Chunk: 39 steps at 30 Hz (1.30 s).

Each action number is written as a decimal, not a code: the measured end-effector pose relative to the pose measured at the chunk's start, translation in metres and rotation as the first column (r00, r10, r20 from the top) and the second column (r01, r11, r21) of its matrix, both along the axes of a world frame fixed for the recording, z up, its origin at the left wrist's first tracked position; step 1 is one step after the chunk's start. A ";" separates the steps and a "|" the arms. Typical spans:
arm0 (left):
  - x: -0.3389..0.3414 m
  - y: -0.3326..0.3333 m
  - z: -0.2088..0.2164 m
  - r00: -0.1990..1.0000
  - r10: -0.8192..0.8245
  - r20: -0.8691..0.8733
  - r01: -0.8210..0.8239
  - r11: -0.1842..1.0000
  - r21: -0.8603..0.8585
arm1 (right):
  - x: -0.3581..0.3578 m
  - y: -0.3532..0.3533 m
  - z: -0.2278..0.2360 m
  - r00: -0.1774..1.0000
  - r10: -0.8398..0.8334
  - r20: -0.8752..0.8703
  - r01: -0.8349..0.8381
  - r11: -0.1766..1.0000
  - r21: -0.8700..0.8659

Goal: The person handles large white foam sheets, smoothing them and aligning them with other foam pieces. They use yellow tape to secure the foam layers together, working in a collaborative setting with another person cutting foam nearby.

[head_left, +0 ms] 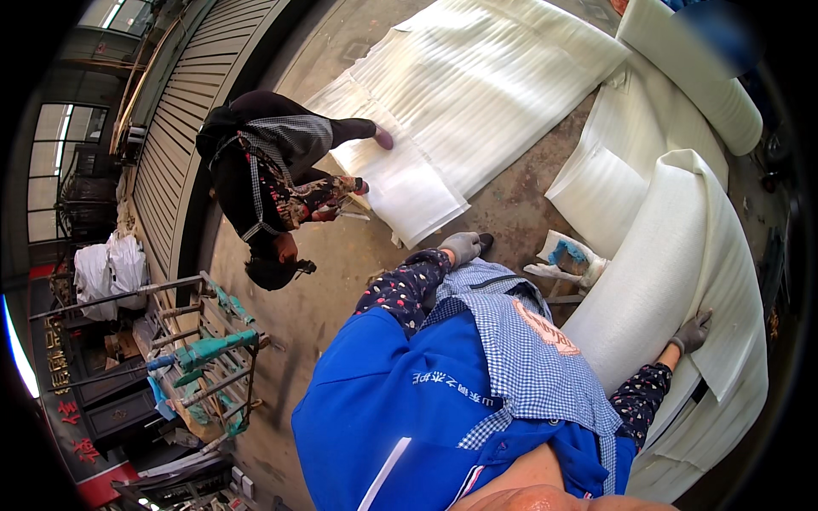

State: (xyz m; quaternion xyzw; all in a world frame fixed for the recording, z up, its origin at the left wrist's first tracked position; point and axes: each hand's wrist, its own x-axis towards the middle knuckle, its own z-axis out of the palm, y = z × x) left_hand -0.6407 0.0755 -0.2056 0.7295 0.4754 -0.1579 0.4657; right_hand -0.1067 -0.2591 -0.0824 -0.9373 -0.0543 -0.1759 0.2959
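Observation:
My left hand (463,247), in a grey work glove, rests by my knee at the edge of my checked apron (528,319), holding nothing that I can see. At the right, my right hand (694,332), also in a grey glove, is closed at the folded edge of a thick white foam sheet (648,247). This sheet is bent over into a large loose roll beside me. Its folds partly hide the right fingertips. Ahead, another white foam sheet (494,94) lies flat on the floor.
A co-worker (273,170) bends over the flat sheet's near left corner, one hand low beside it. More foam lies folded at the right, with a rolled piece (694,81) behind. A small stool-like thing (567,260) stands near my knee. A metal-framed rack (209,353) stands left.

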 end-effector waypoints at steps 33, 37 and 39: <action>-0.001 -0.003 0.010 1.000 0.001 0.007 -0.001 1.000 0.001 | -0.005 0.003 0.006 0.999 -0.015 -0.048 0.016 1.000 0.017; 0.001 -0.003 0.008 1.000 -0.007 0.002 0.007 1.000 0.005 | -0.007 0.004 0.006 1.000 -0.021 -0.023 0.021 0.999 0.025; 0.001 -0.003 0.012 1.000 0.002 -0.007 -0.002 1.000 -0.003 | -0.004 0.003 0.003 1.000 -0.005 -0.004 0.005 0.999 0.050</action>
